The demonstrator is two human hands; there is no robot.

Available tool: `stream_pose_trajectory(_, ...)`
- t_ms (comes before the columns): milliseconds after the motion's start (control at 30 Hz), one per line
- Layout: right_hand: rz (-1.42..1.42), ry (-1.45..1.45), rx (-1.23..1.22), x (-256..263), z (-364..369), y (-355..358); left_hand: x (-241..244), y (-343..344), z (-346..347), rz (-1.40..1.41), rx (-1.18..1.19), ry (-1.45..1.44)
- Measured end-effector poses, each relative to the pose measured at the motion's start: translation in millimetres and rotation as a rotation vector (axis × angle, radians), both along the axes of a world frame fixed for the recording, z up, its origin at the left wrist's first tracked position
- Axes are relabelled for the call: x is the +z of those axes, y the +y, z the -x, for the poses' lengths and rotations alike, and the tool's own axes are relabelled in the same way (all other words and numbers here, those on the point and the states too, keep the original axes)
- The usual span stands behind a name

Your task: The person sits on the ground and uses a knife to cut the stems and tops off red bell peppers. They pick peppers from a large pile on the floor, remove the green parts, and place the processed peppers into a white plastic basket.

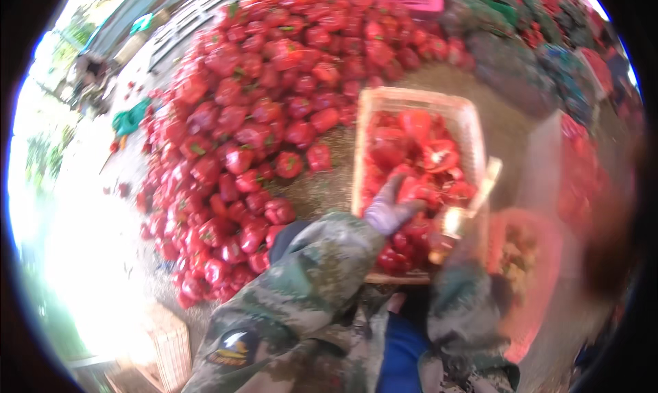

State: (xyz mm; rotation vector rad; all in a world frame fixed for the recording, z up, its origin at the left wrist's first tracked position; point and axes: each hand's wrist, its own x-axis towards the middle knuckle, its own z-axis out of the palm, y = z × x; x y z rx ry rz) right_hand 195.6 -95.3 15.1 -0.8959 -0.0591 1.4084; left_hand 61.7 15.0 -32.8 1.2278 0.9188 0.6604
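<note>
My left hand [389, 212], in a pale glove, is over a crate [421, 96] of red bell peppers. Its thumb and fingers are around a red pepper [411, 187] among the others. Close by in the crate lies a pepper [440, 155] with its pale inside showing. My right hand [455, 246] is blurred at the crate's right side. It holds a slim tool [486, 187], pale at its far end with a bright glare lower down; its exact kind cannot be made out. Both sleeves are camouflage cloth.
A large heap of red bell peppers [247, 136] spreads over the ground to the left. At right stands a pink basket [545, 285] with yellowish-green scraps. Filled mesh sacks [509, 64] lie at upper right. Another crate [172, 347] sits at lower left, and a green bag [129, 118] beyond the heap.
</note>
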Motion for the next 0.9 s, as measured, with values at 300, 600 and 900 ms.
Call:
stream_pose_trajectory(300,0.024,-0.524,-0.4,9.7,-144.7,-83.6,29.1,69.0,82.9,-0.246,-0.053,0.228)
stream_pose_trajectory(600,-1.452,2.9,-0.354,44.2,-259.4,-206.0,-145.9,68.4,280.3,0.128,-0.041,1.395)
stream_pose_trajectory(900,-1.377,3.306,0.349,-52.5,-265.8,-154.2,-223.0,93.4,286.8,0.324,0.477,0.563)
